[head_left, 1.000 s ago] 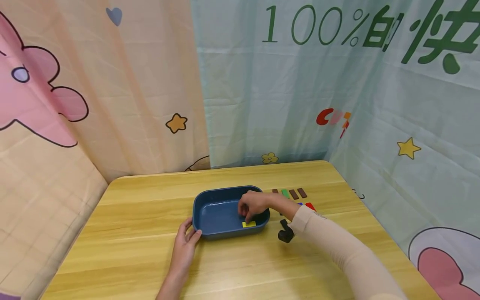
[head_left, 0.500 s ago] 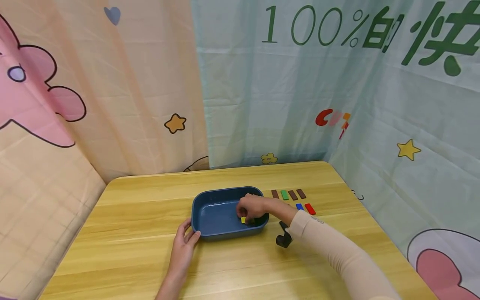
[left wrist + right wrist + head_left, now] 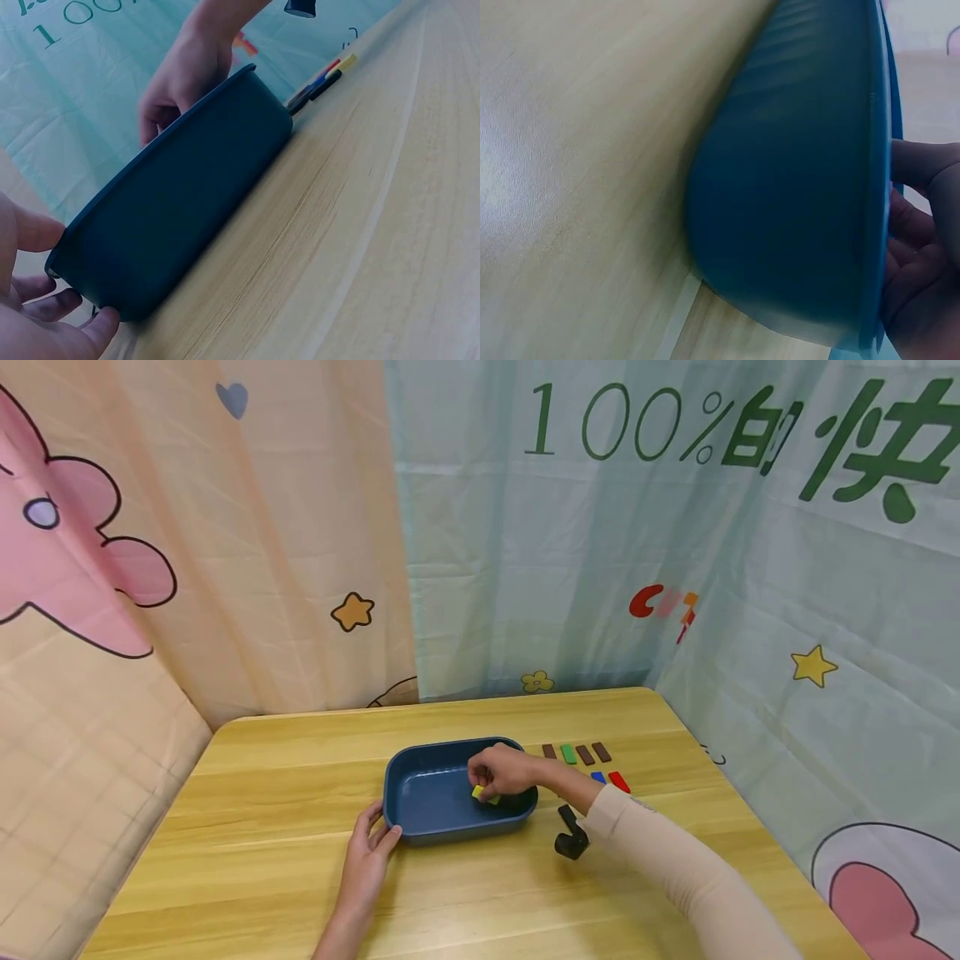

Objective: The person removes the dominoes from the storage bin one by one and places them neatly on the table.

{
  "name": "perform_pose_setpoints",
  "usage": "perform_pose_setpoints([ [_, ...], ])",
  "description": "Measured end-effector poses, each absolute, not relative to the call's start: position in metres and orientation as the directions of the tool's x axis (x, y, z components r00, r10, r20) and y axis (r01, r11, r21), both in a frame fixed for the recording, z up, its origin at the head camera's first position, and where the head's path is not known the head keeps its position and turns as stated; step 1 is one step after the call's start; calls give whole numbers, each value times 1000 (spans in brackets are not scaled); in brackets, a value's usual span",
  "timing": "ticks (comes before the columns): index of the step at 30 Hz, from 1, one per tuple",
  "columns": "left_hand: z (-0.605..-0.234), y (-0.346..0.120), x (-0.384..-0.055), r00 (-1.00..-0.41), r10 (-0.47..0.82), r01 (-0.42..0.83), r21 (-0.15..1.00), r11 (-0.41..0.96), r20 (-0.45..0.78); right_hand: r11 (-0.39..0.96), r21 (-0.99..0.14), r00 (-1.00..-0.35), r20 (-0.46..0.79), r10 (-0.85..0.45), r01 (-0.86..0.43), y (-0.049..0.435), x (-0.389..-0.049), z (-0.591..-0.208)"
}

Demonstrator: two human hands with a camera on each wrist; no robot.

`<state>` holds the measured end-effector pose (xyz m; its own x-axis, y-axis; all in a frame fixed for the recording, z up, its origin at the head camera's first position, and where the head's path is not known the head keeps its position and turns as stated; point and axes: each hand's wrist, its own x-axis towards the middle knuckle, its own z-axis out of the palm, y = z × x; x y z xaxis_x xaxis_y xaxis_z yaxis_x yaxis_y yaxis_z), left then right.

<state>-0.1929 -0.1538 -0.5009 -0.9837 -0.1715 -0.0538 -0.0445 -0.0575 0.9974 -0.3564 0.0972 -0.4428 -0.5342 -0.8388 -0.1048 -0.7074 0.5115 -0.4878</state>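
Observation:
A dark blue rectangular tray (image 3: 442,838) with rounded corners lies on the wooden table. At its near left corner, my left hand (image 3: 367,852) grips the wall; in the left wrist view, the thumb and fingers (image 3: 51,306) hold the tray's end. Inside the tray's right half, my right hand (image 3: 504,770) pinches a small flat yellow block (image 3: 477,792), which shows on both sides of the thumb. The right wrist view has the tray's outer wall (image 3: 787,187) in front, with curled fingers (image 3: 911,225) partly hidden behind the rim.
Right of the tray lie several flat blocks: brown ones (image 3: 602,752), a green one (image 3: 568,754), a blue one (image 3: 597,777) and a red one (image 3: 619,782). A black device (image 3: 572,843) hangs under the right wrist. Printed curtains (image 3: 480,568) stand behind the table.
My right hand has shifted slightly left and away from me inside the tray, and the yellow block has moved with it. The left hand keeps its hold on the corner.

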Motion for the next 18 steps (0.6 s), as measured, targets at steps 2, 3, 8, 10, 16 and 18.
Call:
perform_pose_setpoints([
  [2,-502,-153,-193,-983,-173,-47,997,-57,-56,511,-507,-549,-85,-831,-694,99,-355,-442],
  [3,-502,-153,-192,-983,-173,-48,997,-57,-57,506,-520,-555,-72,-828,-688,100,-355,-442],
  [8,-502,-152,-193,-983,-176,-39,998,-54,-48,487,-587,-587,-25,-809,-646,107,-354,-439],
  [10,-502,-152,-194,-983,-177,-36,998,-54,-45,488,-608,-602,-22,-798,-626,110,-354,-438],
  [16,-503,-154,-195,-983,-177,-35,998,-53,-44,488,-659,-642,-9,-766,-572,120,-353,-433],
  [18,-503,-154,-195,-983,-178,-37,998,-52,-45,484,-680,-656,-6,-755,-551,123,-353,-432],
])
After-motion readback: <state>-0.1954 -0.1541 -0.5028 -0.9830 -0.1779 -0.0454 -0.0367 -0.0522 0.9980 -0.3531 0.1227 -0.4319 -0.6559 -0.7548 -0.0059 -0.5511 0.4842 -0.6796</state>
